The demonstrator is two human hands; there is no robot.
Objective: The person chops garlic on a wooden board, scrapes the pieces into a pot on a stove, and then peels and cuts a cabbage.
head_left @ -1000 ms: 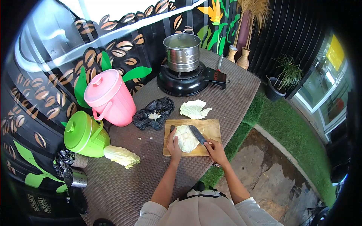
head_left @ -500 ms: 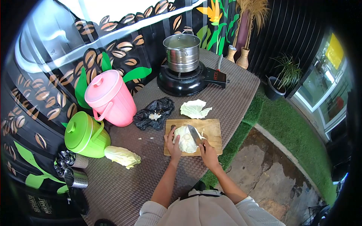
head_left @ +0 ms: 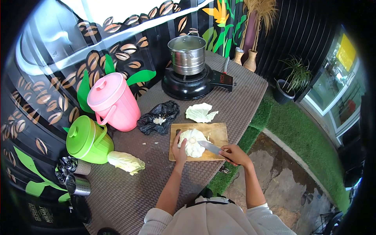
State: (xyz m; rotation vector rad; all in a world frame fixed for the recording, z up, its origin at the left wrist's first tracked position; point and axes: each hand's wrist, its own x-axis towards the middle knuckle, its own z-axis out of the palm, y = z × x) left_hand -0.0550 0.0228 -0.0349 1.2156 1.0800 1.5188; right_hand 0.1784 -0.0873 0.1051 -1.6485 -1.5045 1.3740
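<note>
A pale round cabbage [head_left: 192, 144] rests on the wooden cutting board [head_left: 217, 135], its stem end facing up. My left hand [head_left: 180, 149] grips the cabbage along its left side, fingers curved over the edge. In my right hand [head_left: 235, 155] is the handle of a knife [head_left: 210, 147], its blade pointing left with the tip right at the cabbage near the stem. Small pale scraps lie on the board beside the cabbage. Just beyond the board is a loose cabbage leaf [head_left: 201, 112].
A black plastic bag [head_left: 150, 127] with scraps lies left of the board. Behind stands a steel pot [head_left: 187, 58] on a black portable stove [head_left: 188, 88]. Pink [head_left: 117, 105] and green lidded jugs [head_left: 90, 141], a napa cabbage [head_left: 126, 162] and a perforated metal cup [head_left: 80, 185] occupy the left.
My right hand has moved right with the knife, swinging the blade from steep across the cabbage to nearly level, tip at its centre-right. My left hand keeps its hold.
</note>
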